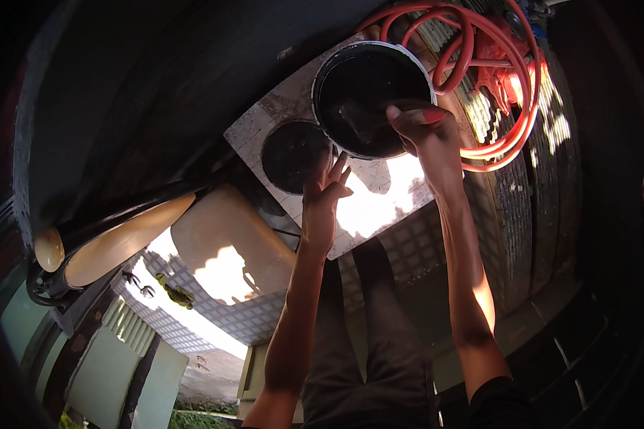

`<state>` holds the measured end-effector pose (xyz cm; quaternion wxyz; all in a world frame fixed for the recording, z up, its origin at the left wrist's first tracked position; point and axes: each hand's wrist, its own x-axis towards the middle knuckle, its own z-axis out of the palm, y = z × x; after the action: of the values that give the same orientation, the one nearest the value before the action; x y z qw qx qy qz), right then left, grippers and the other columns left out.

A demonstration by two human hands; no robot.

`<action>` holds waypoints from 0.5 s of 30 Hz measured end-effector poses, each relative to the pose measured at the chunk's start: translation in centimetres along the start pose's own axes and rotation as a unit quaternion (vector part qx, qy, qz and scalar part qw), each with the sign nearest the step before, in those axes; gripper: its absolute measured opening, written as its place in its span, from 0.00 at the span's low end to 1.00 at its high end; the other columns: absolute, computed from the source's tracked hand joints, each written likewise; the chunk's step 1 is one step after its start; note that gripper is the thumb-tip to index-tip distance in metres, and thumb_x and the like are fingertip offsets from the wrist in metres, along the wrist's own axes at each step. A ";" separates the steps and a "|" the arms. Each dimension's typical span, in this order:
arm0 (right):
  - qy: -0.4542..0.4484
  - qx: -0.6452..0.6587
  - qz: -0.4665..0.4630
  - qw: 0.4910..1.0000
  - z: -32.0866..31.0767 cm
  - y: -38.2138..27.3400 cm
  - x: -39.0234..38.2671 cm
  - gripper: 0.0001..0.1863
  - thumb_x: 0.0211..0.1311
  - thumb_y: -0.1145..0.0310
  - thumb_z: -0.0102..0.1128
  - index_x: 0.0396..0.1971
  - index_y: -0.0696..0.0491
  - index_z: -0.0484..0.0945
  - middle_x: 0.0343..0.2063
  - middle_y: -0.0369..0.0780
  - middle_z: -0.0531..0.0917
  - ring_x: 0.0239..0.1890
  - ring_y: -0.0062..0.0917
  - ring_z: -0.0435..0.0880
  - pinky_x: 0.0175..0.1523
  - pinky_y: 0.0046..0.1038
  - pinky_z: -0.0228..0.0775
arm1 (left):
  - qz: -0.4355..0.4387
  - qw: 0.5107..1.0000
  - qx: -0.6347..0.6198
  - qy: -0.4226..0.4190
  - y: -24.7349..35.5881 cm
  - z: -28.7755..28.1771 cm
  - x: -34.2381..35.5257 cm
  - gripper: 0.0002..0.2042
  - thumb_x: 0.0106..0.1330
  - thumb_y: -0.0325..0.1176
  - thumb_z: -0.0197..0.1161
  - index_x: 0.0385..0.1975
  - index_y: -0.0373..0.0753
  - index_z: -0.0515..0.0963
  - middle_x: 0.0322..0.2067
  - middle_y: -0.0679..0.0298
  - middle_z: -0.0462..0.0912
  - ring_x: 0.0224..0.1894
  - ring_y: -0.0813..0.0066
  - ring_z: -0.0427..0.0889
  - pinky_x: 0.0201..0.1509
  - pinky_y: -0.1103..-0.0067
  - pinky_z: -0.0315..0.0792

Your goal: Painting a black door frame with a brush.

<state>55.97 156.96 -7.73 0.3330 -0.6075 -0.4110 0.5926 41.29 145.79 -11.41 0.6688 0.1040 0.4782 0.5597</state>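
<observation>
A round dark bucket [368, 89] with a pale rim stands on a light, stained slab [265, 118]. My right hand [431, 139] grips its right rim, the thumb over the edge and the other fingers mostly hidden behind it. Something small and red [434, 115] shows at that grip; I cannot make out what it is. Beside the bucket's lower left is my left hand [327, 187], fingers stretched and apart, tips close to the bucket's side. Whether they touch it is hard to tell. Left of that hand is a dark round opening or vessel [293, 154] in the slab.
A coiled red hose [519, 125] lies on boards [515, 200] at the right. Left of the slab is a beige, smooth-topped piece [229, 239], with a green item [174, 292] nearby. Farther left are long tan-ended rolls or poles [125, 239]. Sunlight glares on the slab.
</observation>
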 end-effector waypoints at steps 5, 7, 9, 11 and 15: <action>-0.060 0.081 0.042 0.994 0.2 -0.4 2.7 0.16 0.65 0.67 0.69 0.19 0.48 0.73 0.15 0.23 0.66 0.12 0.08 0.53 0.19 0.20 0.35 | -0.011 1.000 -0.010 -0.017 0.7 -0.5 0.0 0.45 0.48 0.17 0.48 0.75 0.27 0.47 0.77 0.50 0.45 0.79 0.55 0.48 0.80 0.62 0.47; -0.085 0.116 0.095 0.985 -0.3 0.1 4.0 0.12 0.65 0.67 0.69 0.23 0.49 0.76 0.17 0.24 0.69 0.12 0.08 0.54 0.19 0.19 0.37 | -0.015 1.000 0.007 -0.027 0.8 -0.4 0.0 0.46 0.47 0.17 0.49 0.75 0.27 0.47 0.77 0.50 0.46 0.79 0.56 0.48 0.80 0.61 0.46; -0.088 0.115 0.109 0.983 -1.2 0.6 4.7 0.11 0.65 0.67 0.69 0.25 0.50 0.76 0.18 0.24 0.70 0.13 0.08 0.55 0.19 0.18 0.38 | -0.017 0.999 0.008 -0.045 0.8 0.2 0.3 0.46 0.46 0.18 0.49 0.75 0.27 0.47 0.77 0.50 0.46 0.79 0.56 0.47 0.80 0.61 0.45; -0.098 0.122 0.127 0.979 -1.3 0.7 5.2 0.10 0.64 0.67 0.69 0.27 0.50 0.77 0.18 0.24 0.71 0.13 0.08 0.55 0.19 0.17 0.39 | -0.019 0.998 0.018 -0.054 1.0 0.1 0.3 0.46 0.46 0.18 0.49 0.75 0.27 0.47 0.77 0.50 0.47 0.79 0.57 0.47 0.81 0.61 0.45; -0.116 0.116 0.145 0.976 -0.7 0.7 5.9 0.09 0.64 0.68 0.69 0.28 0.49 0.77 0.18 0.25 0.71 0.15 0.08 0.56 0.19 0.16 0.42 | -0.016 0.997 0.032 -0.064 1.2 -0.1 0.4 0.46 0.46 0.19 0.50 0.75 0.27 0.48 0.77 0.50 0.48 0.79 0.57 0.46 0.81 0.60 0.44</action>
<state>56.55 161.96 -10.95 0.2622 -0.5450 -0.2825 0.7446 40.37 146.52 -10.88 0.7031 0.1532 0.4539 0.5254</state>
